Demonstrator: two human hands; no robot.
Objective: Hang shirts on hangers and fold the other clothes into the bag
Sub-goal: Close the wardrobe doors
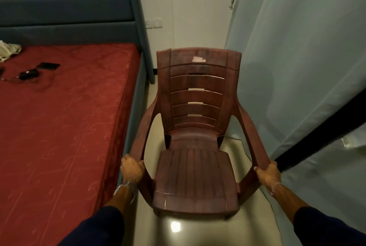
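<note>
A dark brown plastic armchair [195, 178] stands in front of me in the gap between the bed and the curtain, its seat bare. My left hand [132, 169] grips the front end of its left armrest. My right hand [267, 172] grips the front end of its right armrest. A pale crumpled cloth [8, 49] lies at the far left of the bed. No hangers or bag are in view.
The bed with a red sheet [59, 136] and blue-grey padded headboard [65, 7] fills the left. Small black items with a cable [29, 74] lie on it. A pale blue-grey curtain [307, 57] hangs close on the right. Glossy tiled floor [178, 228] lies below.
</note>
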